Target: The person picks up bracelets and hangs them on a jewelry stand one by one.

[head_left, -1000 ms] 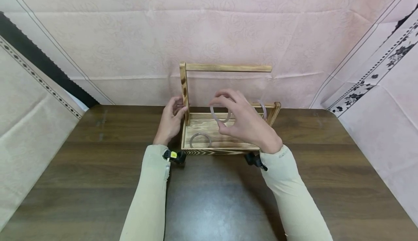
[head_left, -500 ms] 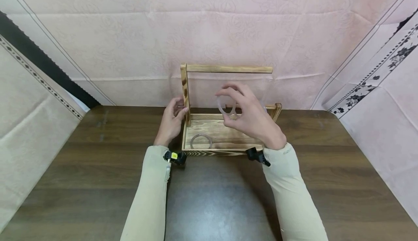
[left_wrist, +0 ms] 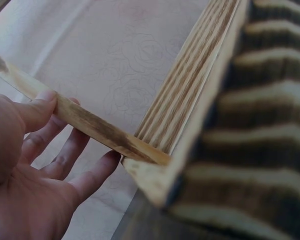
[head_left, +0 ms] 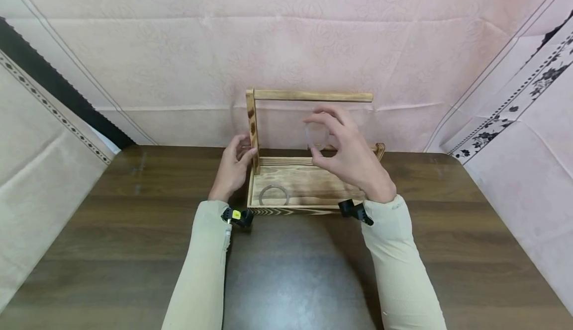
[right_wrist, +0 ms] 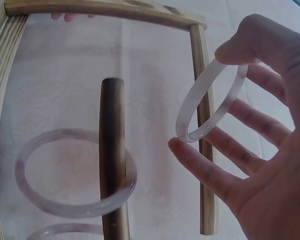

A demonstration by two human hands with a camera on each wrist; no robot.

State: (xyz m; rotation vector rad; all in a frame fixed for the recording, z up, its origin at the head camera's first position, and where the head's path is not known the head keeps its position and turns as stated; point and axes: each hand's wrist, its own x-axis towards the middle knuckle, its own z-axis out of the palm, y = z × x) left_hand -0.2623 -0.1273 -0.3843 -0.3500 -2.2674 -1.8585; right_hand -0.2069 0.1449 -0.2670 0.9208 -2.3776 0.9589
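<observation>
My right hand (head_left: 351, 156) pinches a pale translucent bangle (right_wrist: 192, 97) between thumb and fingertips, above the tray of a wooden display stand (head_left: 309, 183). In the right wrist view, the stand's lower rod (right_wrist: 111, 110) points its free end toward the held bangle, which is apart from it. A pale bangle (right_wrist: 21, 170) hangs round that rod, with part of another ring (right_wrist: 65, 229) below. My left hand (head_left: 230, 168) grips the stand's upright post (left_wrist: 92, 122) between thumb and fingers. A greyish bangle (head_left: 274, 187) is at the tray's front left.
The stand's top rod (head_left: 313, 95) runs right from the post, above my right hand. The stand is near the back edge of the brown wooden table (head_left: 134, 230). Behind it hangs a pale patterned cloth (head_left: 286, 46).
My right hand has moved up and to the right with the pinched bangle, and now hides more of the lower rod. My left hand keeps its grip on the post.
</observation>
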